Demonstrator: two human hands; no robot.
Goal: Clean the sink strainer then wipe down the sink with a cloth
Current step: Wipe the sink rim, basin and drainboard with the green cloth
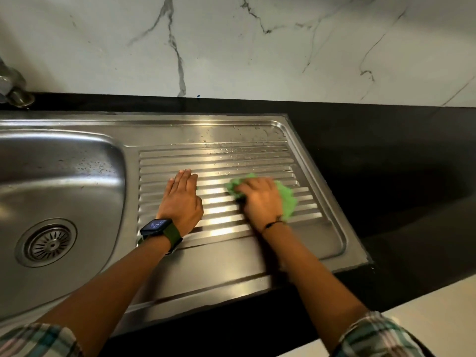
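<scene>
Plaid sleeves (38, 338) lowest; left hand (181, 202) flat, bracing; right hand (260, 199) clutches green cloth (287, 202): wipe along drainboard (231, 253) ridges toward far-right corner droplets.

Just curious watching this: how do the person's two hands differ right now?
The left hand lies flat with straight fingers and holds nothing; the right hand curls over a green cloth. The left wrist wears a watch, the right a thin black band. Both rest on the ribbed draining board.

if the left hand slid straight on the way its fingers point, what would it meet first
The left hand lies flat on the ribbed drainboard, fingers pointing away toward the marble wall. Nothing stands in that line; it would likely meet the drainboard's raised back rim, then the black counter strip before the wall.
</scene>
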